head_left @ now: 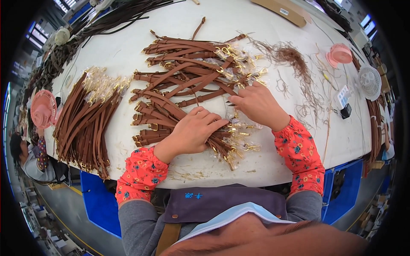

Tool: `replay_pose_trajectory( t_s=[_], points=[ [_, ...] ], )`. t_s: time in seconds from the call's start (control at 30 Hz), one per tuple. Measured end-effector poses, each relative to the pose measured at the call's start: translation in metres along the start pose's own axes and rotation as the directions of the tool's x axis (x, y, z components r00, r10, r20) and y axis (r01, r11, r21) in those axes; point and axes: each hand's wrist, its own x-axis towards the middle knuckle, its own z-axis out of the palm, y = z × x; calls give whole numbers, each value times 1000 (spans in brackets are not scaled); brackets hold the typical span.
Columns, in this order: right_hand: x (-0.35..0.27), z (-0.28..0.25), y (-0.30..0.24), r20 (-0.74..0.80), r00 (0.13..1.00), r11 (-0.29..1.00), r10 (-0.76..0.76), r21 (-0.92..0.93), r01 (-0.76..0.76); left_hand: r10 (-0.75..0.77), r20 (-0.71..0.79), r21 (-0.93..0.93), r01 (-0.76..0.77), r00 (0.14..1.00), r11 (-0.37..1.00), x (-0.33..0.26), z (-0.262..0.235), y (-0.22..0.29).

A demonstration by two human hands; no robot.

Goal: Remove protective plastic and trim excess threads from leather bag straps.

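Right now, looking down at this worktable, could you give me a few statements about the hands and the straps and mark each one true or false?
1. Both hands rest on the loose pile of brown leather straps. True: the left hand and the right hand both lie on it.
2. The neat bundle of straps lies to the person's right. False: it lies to the left of the loose pile.
3. The straps carry gold-coloured metal fittings. True.
4. The small pink fan stands between the two hands. False: it stands far off on the right of the white table.
5. The sleeves are plain blue. False: the sleeve covers are red with flowers.
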Motion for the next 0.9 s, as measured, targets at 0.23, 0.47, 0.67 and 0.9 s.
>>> replay_pose_trajectory(
  t_s=[0.23,0.47,0.67,0.9],
  points=[
    [12,1,0,94,992,996,-87,-10,89,35,-2,-7,-35,999,999,-2,1,0],
    [2,13,0,43,998,989,39,143,-45,117,14,-74,-116,993,991,-9,-5,4],
    [-25,10,11,20,926,892,376,262,-368,166,229,-270,-101,959,958,-21,-19,3],
    [-42,25,1,117,936,858,331,374,-351,-18,93,-155,32,996,987,-11,-12,-1]
  ],
)
